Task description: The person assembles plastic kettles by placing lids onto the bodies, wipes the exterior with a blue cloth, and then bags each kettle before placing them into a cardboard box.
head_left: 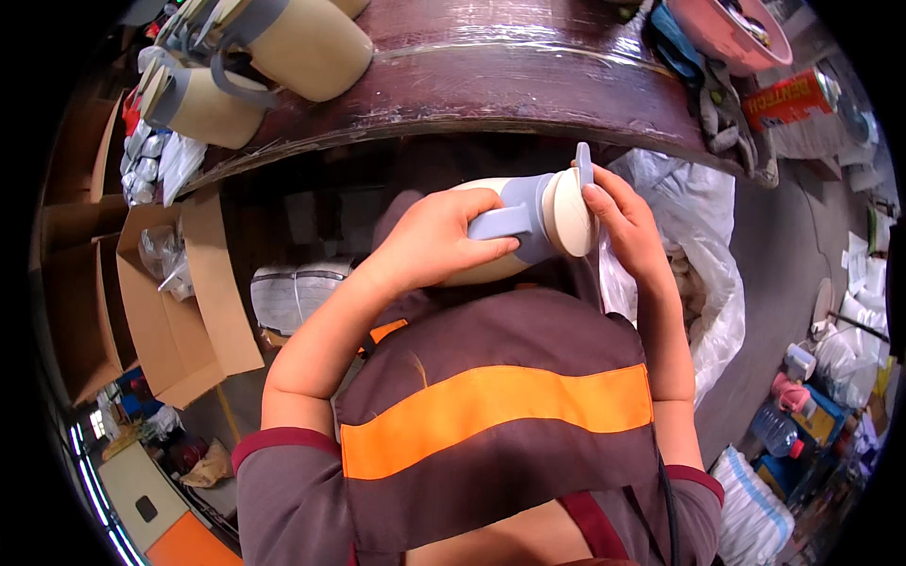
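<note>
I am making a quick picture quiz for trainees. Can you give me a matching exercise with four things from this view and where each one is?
Things:
1. cream jug
2. finished jugs
3. cardboard box
4. pink bowl

Places:
A. far right of the tabletop
B. held in the left hand, right hand at its lid
C. lying on the tabletop, upper left
D. open, below the table, left side

Pairs: 1-B, 2-C, 3-D, 4-A
</note>
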Action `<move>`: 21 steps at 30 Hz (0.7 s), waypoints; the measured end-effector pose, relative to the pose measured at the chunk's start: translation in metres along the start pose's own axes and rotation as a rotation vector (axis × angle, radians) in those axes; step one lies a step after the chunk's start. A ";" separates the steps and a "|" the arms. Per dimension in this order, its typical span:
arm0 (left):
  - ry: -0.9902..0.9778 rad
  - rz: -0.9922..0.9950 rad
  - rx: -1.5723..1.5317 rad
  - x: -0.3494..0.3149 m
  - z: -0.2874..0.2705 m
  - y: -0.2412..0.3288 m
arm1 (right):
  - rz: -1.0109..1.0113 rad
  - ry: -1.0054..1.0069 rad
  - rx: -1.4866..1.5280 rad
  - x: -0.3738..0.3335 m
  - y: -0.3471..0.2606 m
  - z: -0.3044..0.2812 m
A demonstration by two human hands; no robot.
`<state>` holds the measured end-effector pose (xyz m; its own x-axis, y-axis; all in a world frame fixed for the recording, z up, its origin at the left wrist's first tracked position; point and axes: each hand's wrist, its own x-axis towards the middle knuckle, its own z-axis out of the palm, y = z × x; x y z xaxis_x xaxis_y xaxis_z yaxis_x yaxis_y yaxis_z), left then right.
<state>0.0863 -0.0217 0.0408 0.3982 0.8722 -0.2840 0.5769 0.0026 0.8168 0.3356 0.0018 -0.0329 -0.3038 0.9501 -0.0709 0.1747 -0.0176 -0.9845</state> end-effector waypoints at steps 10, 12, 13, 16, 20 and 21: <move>0.196 0.072 0.073 -0.011 -0.028 -0.027 | -0.641 -0.022 -0.602 0.005 -0.050 0.063; 0.280 0.159 0.144 0.007 -0.040 -0.051 | -0.820 -0.185 -0.612 0.006 -0.068 0.065; 0.250 0.096 -0.031 0.018 -0.040 -0.059 | -0.897 -0.295 -0.591 0.007 -0.077 0.065; 0.130 0.079 -0.321 0.046 -0.023 -0.065 | -1.084 -0.569 -0.517 0.008 -0.087 0.072; 0.219 0.043 -0.216 0.053 -0.010 -0.068 | -0.955 -0.473 -0.488 0.012 -0.078 0.070; 0.281 -0.008 -0.087 0.046 -0.017 -0.060 | -0.850 -0.328 -0.494 0.014 -0.072 0.067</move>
<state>0.0576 0.0272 -0.0129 0.1738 0.9733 -0.1499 0.5105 0.0411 0.8589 0.2558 -0.0050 0.0264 -0.7337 0.4565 0.5032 0.1257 0.8190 -0.5598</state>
